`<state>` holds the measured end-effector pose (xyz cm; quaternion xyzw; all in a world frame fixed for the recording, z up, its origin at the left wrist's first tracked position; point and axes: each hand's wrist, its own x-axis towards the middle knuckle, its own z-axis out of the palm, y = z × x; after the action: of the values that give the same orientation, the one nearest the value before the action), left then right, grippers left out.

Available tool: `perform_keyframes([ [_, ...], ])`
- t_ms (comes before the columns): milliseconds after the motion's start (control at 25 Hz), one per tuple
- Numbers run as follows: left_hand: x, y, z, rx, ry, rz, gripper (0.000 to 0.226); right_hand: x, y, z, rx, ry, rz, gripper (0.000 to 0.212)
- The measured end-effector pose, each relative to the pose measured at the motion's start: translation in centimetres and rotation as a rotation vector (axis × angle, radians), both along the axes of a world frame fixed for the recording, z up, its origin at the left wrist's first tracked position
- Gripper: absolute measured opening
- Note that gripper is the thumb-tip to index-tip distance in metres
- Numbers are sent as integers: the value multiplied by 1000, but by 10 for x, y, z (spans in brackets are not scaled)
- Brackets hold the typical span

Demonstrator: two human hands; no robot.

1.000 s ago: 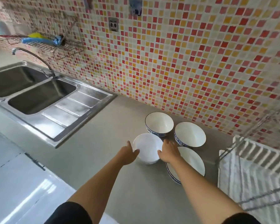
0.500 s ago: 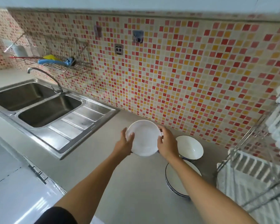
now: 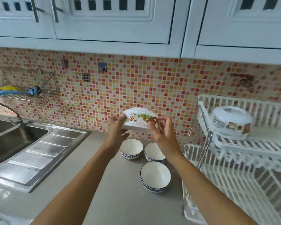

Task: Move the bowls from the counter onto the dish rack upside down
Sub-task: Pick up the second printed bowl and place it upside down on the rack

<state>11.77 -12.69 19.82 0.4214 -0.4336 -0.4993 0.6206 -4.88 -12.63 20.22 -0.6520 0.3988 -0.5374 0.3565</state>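
A white bowl with cartoon pictures [image 3: 139, 118] is held upside down in the air in front of the tiled wall. My left hand [image 3: 118, 129] grips its left side and my right hand [image 3: 161, 132] its right side. Below them, three white bowls with blue patterned rims stand upright on the grey counter: one at the back left [image 3: 131, 148], one at the back right [image 3: 152, 152], one nearer me [image 3: 155, 176]. The white two-tier dish rack [image 3: 234, 145] stands to the right, with another cartoon bowl [image 3: 230, 122] upside down on its upper shelf.
A steel double sink [image 3: 18, 140] with a drainboard and faucet [image 3: 8, 111] fills the left. A wire wall shelf [image 3: 28, 95] holds blue and yellow items. White cupboards [image 3: 120, 18] hang overhead. The rack's lower tier [image 3: 234, 184] sits beside the counter bowls.
Both hands lifted the bowl off the counter, raised it and turned it upside down. My view tilted up, bringing the cupboards and the rack's upper shelf into sight.
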Motion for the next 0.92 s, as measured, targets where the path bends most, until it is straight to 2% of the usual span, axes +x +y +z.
perform_keyframes([
  [120,-29,2,29,-128,-25,-135,37,-42,21,38,2,33,72,58],
  [200,-49,4,44,-176,-162,-192,52,-69,32,56,-53,80,16,75],
  [280,-76,6,60,-251,-346,-232,72,-97,42,69,-139,98,-64,71],
  [320,-91,8,69,-310,-419,-242,75,-112,47,74,-169,100,-104,71],
  [400,-123,11,85,-444,-535,-257,85,-147,53,84,-222,114,-172,79],
  [560,-180,5,97,-552,-826,-206,112,-219,53,96,-232,176,-247,93],
  [680,-221,-2,98,-557,-964,-210,118,-263,47,97,-160,281,-252,103],
  [920,-277,-11,80,-386,-1272,-259,132,-311,17,73,-121,700,-317,119],
])
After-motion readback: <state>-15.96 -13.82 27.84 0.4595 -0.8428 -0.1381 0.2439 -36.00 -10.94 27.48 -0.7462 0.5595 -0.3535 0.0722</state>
